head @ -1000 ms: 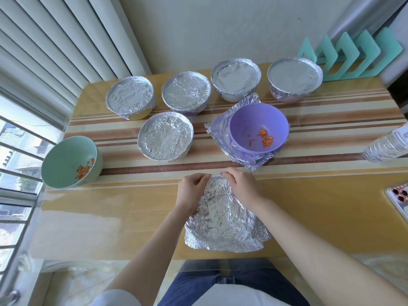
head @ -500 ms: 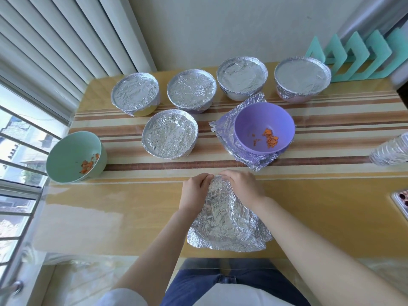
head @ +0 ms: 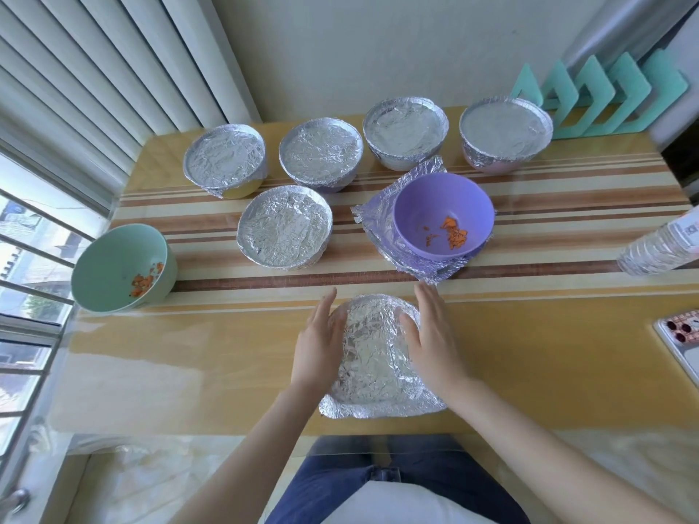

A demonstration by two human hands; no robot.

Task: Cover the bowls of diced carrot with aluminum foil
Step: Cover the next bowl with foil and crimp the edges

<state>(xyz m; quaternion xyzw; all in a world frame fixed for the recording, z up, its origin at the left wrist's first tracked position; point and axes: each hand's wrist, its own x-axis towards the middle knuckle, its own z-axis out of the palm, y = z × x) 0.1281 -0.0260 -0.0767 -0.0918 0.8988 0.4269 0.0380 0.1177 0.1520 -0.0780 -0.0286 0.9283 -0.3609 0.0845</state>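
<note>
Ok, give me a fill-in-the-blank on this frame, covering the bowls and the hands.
1. The open bowl standing on a foil sheet is ___.
2. The green bowl stands at the ___ end of the table.
3. The left hand and right hand lie flat against the front bowl, which is wrapped in ___.
4. Behind it stand ___ covered bowls.

Missing words: purple; left; foil; five.
</note>
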